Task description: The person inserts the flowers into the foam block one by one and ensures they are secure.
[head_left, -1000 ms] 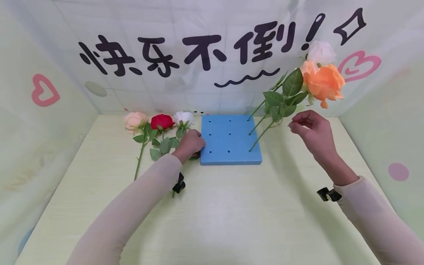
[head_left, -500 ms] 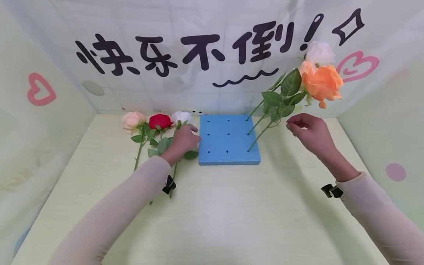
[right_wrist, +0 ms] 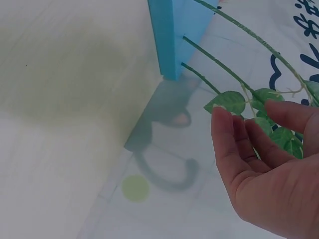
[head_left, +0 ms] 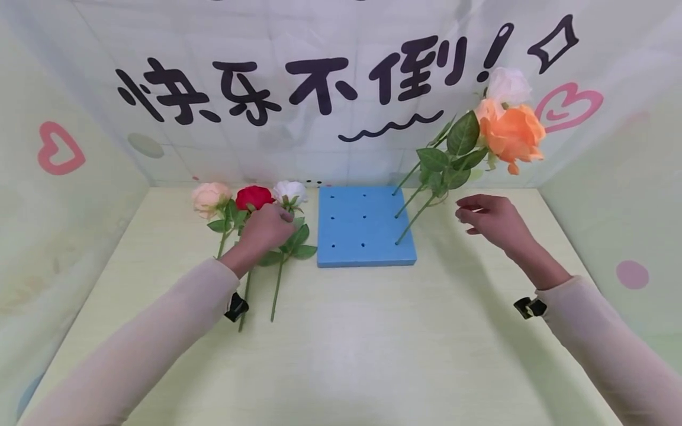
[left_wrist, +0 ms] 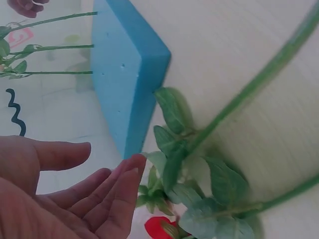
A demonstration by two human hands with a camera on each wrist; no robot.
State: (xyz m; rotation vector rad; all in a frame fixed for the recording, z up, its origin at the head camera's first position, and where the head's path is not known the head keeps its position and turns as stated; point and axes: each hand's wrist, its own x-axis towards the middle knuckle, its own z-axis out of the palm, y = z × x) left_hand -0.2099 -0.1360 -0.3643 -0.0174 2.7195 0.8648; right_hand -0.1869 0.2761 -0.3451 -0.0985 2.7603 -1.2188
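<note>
My left hand [head_left: 266, 229] is over the lying roses, nearest the red rose [head_left: 254, 197] and the white rose [head_left: 290, 193]. In the left wrist view its thumb and fingers stand apart with nothing between them. A pale peach rose [head_left: 211, 197] lies at the far left. The blue foam block [head_left: 348, 231] has rows of small holes. Along its right side, three stems stand tilted to the right, bearing an orange rose [head_left: 514, 137], a peach rose [head_left: 487, 112] and a whitish rose [head_left: 508, 86]. My right hand [head_left: 492, 222], loosely bent and holding nothing, hovers right of the stems.
The pale wooden table [head_left: 351, 343] stretches in front of the block. Behind it hangs a printed backdrop [head_left: 298, 148] with dark lettering, and printed cloth walls flank both sides. Green leaves [head_left: 298, 242] and stems of the lying roses spread left of the block.
My left hand has moved left from the block's left edge, past the white rose, to over the red one. My right hand has barely moved; its fingers have loosened slightly.
</note>
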